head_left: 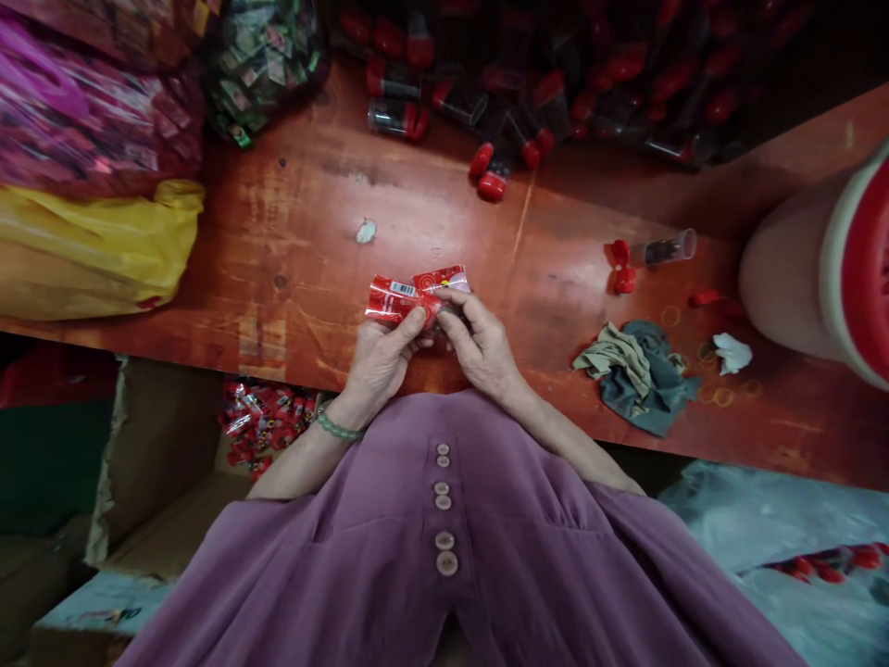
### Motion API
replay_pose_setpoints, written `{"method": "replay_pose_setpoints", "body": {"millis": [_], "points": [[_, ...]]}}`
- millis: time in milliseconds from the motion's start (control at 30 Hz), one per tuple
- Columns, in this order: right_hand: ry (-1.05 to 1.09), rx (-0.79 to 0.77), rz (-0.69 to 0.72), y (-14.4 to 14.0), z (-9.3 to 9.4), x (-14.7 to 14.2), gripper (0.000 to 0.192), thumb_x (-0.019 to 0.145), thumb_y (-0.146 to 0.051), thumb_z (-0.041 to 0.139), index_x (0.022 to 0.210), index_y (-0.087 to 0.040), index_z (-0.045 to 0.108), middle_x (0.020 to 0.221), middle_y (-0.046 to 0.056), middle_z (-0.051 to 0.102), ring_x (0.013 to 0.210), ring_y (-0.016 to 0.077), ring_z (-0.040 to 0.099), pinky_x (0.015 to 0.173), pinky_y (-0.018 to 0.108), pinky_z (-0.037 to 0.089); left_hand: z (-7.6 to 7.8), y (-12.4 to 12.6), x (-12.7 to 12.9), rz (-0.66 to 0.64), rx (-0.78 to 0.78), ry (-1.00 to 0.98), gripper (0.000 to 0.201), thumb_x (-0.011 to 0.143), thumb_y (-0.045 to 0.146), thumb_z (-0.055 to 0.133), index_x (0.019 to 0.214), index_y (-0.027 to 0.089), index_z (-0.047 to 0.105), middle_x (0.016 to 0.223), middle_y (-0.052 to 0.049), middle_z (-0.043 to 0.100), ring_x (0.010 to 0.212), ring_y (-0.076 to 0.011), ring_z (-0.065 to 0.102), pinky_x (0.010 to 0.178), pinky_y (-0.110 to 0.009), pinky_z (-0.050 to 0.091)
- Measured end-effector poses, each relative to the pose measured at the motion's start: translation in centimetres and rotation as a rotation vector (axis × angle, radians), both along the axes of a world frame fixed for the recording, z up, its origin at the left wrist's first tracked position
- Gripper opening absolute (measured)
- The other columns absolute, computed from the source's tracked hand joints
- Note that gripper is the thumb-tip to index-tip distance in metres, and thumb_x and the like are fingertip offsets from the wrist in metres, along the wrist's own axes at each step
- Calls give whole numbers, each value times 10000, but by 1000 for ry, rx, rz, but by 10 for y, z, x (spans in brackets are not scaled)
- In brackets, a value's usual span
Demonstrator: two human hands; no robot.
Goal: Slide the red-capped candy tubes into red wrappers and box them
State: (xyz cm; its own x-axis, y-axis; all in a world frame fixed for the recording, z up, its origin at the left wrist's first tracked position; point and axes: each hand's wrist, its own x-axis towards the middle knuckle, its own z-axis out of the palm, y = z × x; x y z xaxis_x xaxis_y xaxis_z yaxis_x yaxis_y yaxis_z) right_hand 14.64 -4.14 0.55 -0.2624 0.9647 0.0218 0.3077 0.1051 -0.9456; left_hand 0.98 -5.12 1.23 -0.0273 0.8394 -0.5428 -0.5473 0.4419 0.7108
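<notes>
Over the table's front edge, my left hand (385, 357) is closed with its thumb on a shiny red printed label (390, 298) that bears a barcode. My right hand (481, 343) meets it fingertip to fingertip, pinching the lower edge of a second red printed piece (444, 278). Whether the two pieces are joined I cannot tell. Something dark and small shows between the fingers, mostly hidden. Off to the right lie a clear tube (670, 248) with dark contents and a red flip cap (621, 267).
Many red-capped tubes (493, 176) are heaped at the back of the wooden table (312, 222). Filled bags, one yellow (97, 245), stand left. A crumpled cloth (639, 375), rubber bands and a large tub (798, 259) are right. Below left, a cardboard box (159, 445) holds red wrapped pieces.
</notes>
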Motion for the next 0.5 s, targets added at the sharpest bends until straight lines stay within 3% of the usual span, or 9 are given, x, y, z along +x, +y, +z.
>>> {"method": "replay_pose_setpoints", "body": {"millis": [167,300,367,500], "points": [[20,-36,81,6,6,3,310,992,-341,488,1258,-203,568,1232,100,655,1132,205,621,1003,406,522,0,4,-1,107,96,80,367,571,464,911,750,190,745,791,-2,767,750,-129,700,796,-266,562],[70,-180,209,7,5,13,410,999,-354,487,1382,-208,487,1157,79,680,830,142,674,800,332,589,-5,7,-8,195,108,138,340,558,439,921,704,196,734,730,36,740,691,-98,665,771,-235,547],[114,-211,195,7,2,15,387,998,-351,492,1358,-213,510,1105,60,696,702,110,652,710,296,591,-8,9,-11,191,120,208,358,566,473,908,692,192,726,709,32,726,672,-102,649,757,-243,545],[102,-105,114,6,-5,13,332,975,-352,540,1270,-208,587,1165,80,697,698,103,653,715,294,593,-13,11,-13,119,141,307,378,613,529,861,699,187,725,728,5,728,688,-126,645,771,-278,546]]}}
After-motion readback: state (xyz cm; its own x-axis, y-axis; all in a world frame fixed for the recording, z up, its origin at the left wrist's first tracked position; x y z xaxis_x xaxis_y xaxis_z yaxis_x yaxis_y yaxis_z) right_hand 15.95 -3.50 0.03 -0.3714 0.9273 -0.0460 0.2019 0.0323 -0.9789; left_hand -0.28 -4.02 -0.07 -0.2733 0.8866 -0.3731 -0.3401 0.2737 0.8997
